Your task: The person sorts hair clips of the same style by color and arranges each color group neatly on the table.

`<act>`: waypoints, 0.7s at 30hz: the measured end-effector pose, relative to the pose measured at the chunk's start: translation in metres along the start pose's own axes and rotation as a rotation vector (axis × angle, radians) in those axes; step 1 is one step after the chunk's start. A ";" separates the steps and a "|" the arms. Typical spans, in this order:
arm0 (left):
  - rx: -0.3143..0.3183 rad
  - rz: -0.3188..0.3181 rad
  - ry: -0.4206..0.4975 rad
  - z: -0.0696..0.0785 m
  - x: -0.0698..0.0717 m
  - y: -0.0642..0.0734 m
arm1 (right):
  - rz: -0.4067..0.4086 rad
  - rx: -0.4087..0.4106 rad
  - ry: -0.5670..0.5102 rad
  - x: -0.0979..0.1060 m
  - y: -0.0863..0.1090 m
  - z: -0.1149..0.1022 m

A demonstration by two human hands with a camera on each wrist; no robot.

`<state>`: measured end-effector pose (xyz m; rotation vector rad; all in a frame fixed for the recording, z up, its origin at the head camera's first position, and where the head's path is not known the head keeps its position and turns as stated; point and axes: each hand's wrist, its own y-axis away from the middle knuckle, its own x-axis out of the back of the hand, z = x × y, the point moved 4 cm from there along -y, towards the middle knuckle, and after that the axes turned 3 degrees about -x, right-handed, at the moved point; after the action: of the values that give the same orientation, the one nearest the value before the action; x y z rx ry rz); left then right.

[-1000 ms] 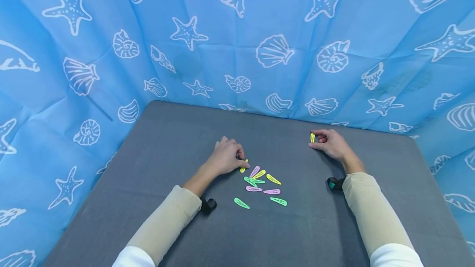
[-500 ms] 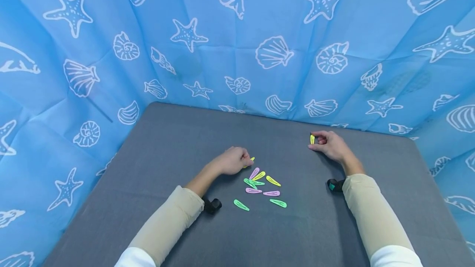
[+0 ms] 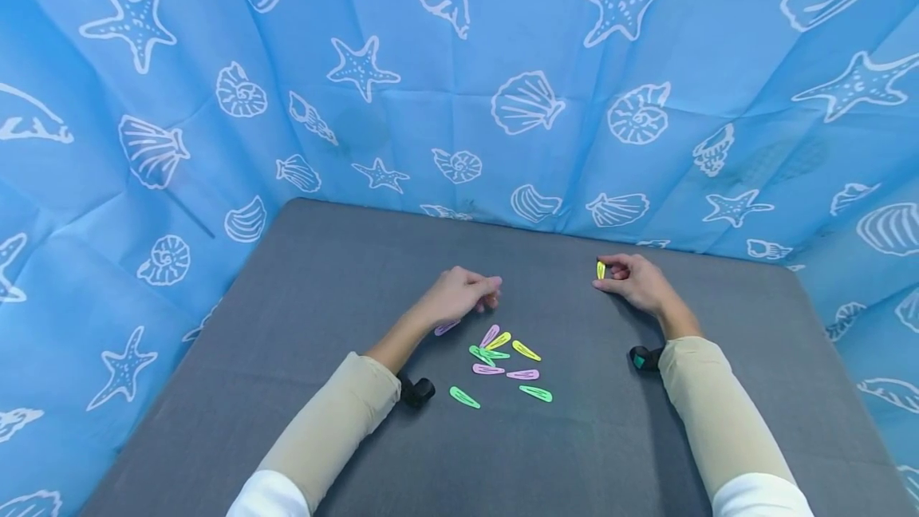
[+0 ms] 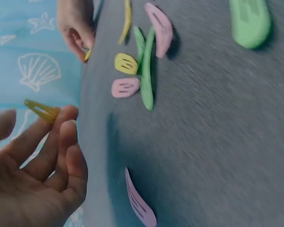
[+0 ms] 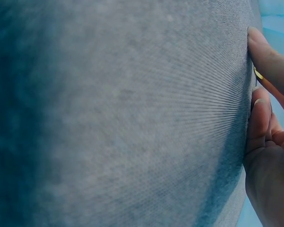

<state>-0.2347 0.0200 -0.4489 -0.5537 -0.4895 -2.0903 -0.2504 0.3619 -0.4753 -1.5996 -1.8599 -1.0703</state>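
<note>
Creased, shell-printed blue fabric hangs at ten o'clock. On woven grey cloth, a slotted pink teardrop hair clip lies partly hidden by the left hand, whose curled fingers hold a yellow slotted hair clip. From that hand, toward five o'clock, smooth green, pink and yellow teardrop hair clips lie scattered, some touching; at three, the right hand pinches another yellow slotted clip.

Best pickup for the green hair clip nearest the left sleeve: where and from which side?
Probably pinch the green hair clip mid-length, across its two long edges, coming from above. It's slim and elongated, lying flat on the grey tabletop, and no other clip touches it, leaving both edges accessible.
</note>
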 end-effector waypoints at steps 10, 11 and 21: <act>-0.021 0.125 0.175 0.012 -0.010 -0.044 | 0.011 -0.011 -0.004 0.001 0.004 0.001; -0.022 0.127 0.176 0.014 -0.011 -0.049 | 0.011 -0.011 -0.007 0.001 0.004 0.002; -0.023 0.164 0.161 0.042 -0.033 -0.101 | 0.044 0.010 0.005 -0.001 0.002 -0.001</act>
<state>-0.2949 0.1175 -0.4460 -0.4201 -0.3169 -1.9659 -0.2485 0.3608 -0.4754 -1.6229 -1.8152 -1.0434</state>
